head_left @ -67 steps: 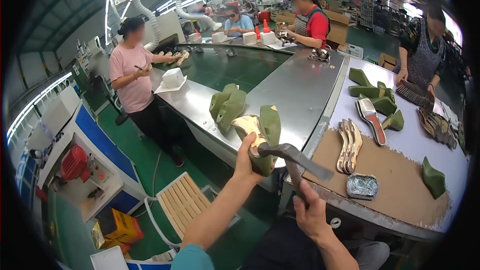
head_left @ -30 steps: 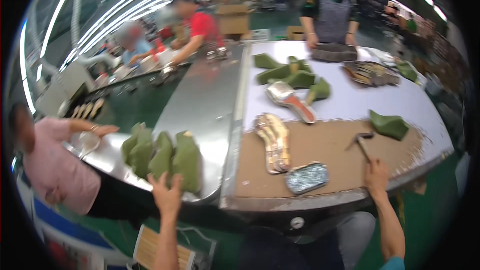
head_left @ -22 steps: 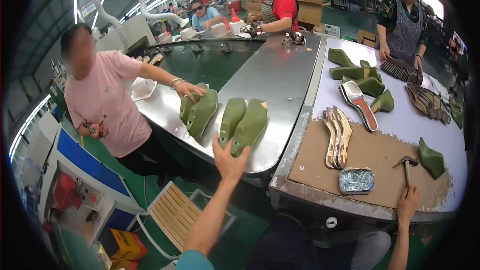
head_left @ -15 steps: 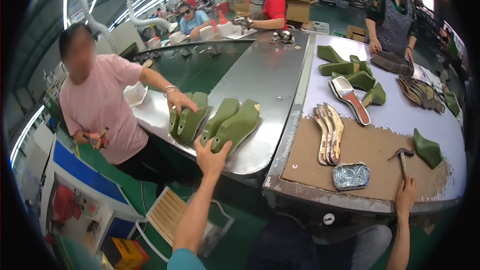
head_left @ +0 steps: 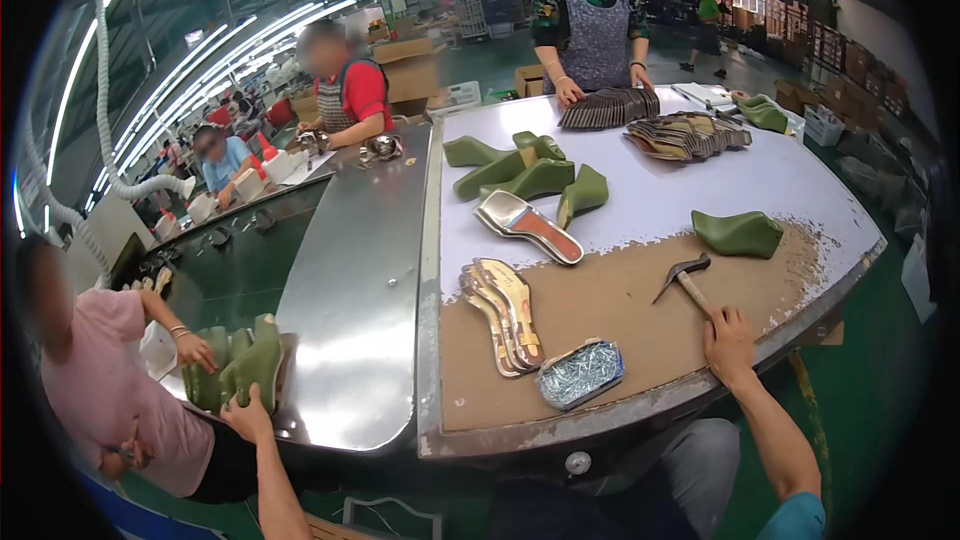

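Note:
My left hand (head_left: pixel 248 418) is at the near end of a green shoe last (head_left: pixel 258 362) on the metal table, thumb and fingers against its sides. More green lasts stand close beside it, and a co-worker's hand (head_left: pixel 197 350) rests on them. My right hand (head_left: pixel 731 342) lies at the front of the work table, its fingers closed round the end of a hammer's wooden handle (head_left: pixel 692 290). The hammer's dark head points away from me. Left of it are a box of nails (head_left: pixel 580 374) and stacked insoles (head_left: pixel 505 315). Another green last (head_left: pixel 738 233) lies beyond the hammer.
Several green lasts (head_left: pixel 520 175) lie at the table's far left, with a metal-edged last plate (head_left: pixel 528 227) before them. An aproned co-worker (head_left: pixel 595 30) handles stacked dark pieces (head_left: pixel 608 108) across the table. A person in pink (head_left: pixel 130 390) stands at my left.
My view has swung right. The green lasts under my left hand now stand closer together, nearer the person in pink. My right hand stays on the hammer, whose head now points leftward.

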Demonstrator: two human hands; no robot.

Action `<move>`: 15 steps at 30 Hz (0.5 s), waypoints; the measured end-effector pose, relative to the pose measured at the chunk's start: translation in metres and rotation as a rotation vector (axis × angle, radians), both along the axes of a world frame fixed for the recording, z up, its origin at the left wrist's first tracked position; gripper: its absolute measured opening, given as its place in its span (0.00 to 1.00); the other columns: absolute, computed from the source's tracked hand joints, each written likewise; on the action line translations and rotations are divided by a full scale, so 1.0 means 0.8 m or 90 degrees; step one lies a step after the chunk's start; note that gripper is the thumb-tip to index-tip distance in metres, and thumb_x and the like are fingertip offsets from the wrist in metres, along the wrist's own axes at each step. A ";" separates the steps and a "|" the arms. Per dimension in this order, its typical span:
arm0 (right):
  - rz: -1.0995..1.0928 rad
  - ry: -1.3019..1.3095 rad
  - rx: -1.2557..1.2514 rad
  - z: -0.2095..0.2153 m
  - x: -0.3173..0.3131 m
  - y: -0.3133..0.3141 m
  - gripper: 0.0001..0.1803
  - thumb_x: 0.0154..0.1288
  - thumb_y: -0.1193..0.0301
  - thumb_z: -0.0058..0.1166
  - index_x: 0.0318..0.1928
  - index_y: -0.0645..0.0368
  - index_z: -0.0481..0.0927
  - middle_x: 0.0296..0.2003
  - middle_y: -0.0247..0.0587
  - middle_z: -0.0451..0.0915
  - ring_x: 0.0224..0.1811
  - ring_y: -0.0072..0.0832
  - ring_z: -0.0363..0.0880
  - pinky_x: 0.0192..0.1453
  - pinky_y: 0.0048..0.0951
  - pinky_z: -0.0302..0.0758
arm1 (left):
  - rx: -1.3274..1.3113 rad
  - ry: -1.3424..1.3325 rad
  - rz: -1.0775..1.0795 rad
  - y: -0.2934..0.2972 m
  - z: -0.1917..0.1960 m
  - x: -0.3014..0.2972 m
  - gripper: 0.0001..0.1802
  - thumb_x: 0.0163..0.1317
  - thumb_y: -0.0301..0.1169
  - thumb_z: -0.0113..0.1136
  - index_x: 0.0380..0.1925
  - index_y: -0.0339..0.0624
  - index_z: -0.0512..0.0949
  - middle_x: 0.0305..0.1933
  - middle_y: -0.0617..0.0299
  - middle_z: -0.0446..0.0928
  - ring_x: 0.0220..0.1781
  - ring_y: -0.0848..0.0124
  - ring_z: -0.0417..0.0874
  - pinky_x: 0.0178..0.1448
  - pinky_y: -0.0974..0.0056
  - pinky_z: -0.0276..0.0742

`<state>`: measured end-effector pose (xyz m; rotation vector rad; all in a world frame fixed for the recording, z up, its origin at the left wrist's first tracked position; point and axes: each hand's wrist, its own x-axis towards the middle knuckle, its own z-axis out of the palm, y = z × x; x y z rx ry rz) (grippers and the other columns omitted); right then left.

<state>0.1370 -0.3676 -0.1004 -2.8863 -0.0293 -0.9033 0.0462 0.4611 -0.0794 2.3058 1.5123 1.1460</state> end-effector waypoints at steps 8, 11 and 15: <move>0.039 -0.066 -0.135 0.042 0.012 0.035 0.26 0.60 0.71 0.63 0.60 0.56 0.78 0.47 0.51 0.78 0.52 0.47 0.77 0.54 0.46 0.75 | -0.026 -0.083 -0.589 -0.242 -0.007 0.109 0.20 0.63 0.37 0.71 0.49 0.35 0.83 0.53 0.49 0.82 0.61 0.53 0.79 0.67 0.51 0.72; 0.169 -0.001 0.106 0.051 0.086 0.103 0.30 0.60 0.67 0.66 0.63 0.58 0.75 0.53 0.56 0.78 0.57 0.51 0.76 0.62 0.49 0.72 | -0.066 0.034 -0.693 -0.405 -0.016 0.157 0.29 0.60 0.52 0.71 0.48 0.36 0.84 0.51 0.47 0.82 0.59 0.52 0.79 0.65 0.51 0.73; 0.166 0.125 0.210 0.023 0.211 0.197 0.34 0.65 0.57 0.65 0.65 0.59 0.72 0.58 0.57 0.77 0.61 0.53 0.75 0.65 0.51 0.70 | -0.028 0.173 -0.662 -0.534 0.005 0.204 0.42 0.48 0.61 0.74 0.45 0.30 0.80 0.51 0.43 0.79 0.55 0.49 0.79 0.64 0.50 0.72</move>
